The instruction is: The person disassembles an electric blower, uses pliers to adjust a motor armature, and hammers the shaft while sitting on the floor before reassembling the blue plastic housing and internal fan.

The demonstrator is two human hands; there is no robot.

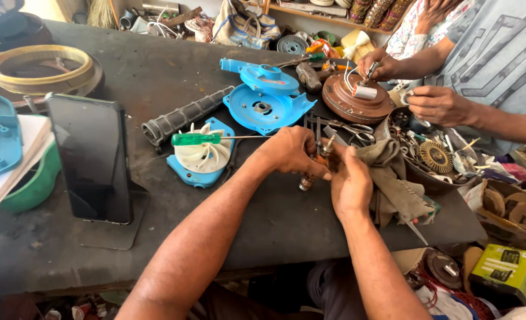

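Both my hands meet over the dark workbench (156,77). My left hand (289,151) grips a small motor rotor (316,166) with a metal shaft, holding it upright. My right hand (350,181) closes on the same rotor from the right, next to a brown rag (393,178). Left of my hands lies a green-handled screwdriver (197,139) across a white fan impeller (203,155) in a blue housing. Further back sit more blue plastic housing parts (263,98) and a black ribbed handle (183,118).
Another person's hands (435,104) work on a brown round motor (355,101) at the far right. A phone (91,157) stands upright on a stand at the left. Scissors (357,129), a bowl of small parts (435,160) and boxes (509,269) crowd the right side.
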